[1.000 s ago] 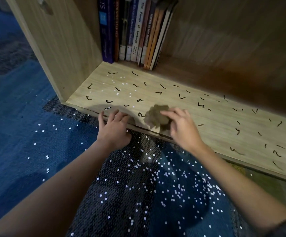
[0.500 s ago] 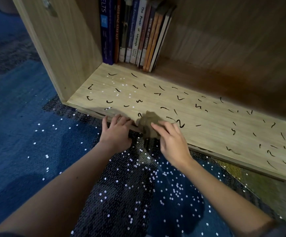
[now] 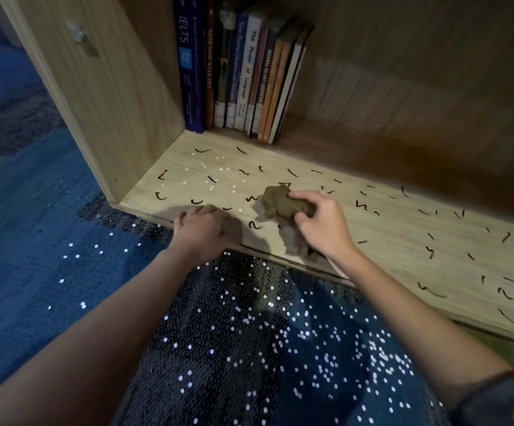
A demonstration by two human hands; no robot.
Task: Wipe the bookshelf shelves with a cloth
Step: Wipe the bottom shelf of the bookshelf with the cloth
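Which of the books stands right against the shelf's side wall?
The dark blue IELTS book, leftmost; every other book stands to its right, away from the side wall.

**Dim view, lit from your side; the cabinet's depths sink into shadow.**
Your light comes from behind and above you: it catches the front of the shelf board [image 3: 372,241], where the black marks read crisply, and fades to brown gloom at the back panel [image 3: 403,72]. Your left hand [image 3: 201,232] and the cloth [image 3: 280,204] in your right hand [image 3: 323,226] throw soft shadows on the wood. The sequinned fabric [image 3: 249,348] gives hard white glints and scatters specks onto the board. Book spines [image 3: 249,72] are legible. The wide lens tilts the side panel [image 3: 95,103] and softens the corners.
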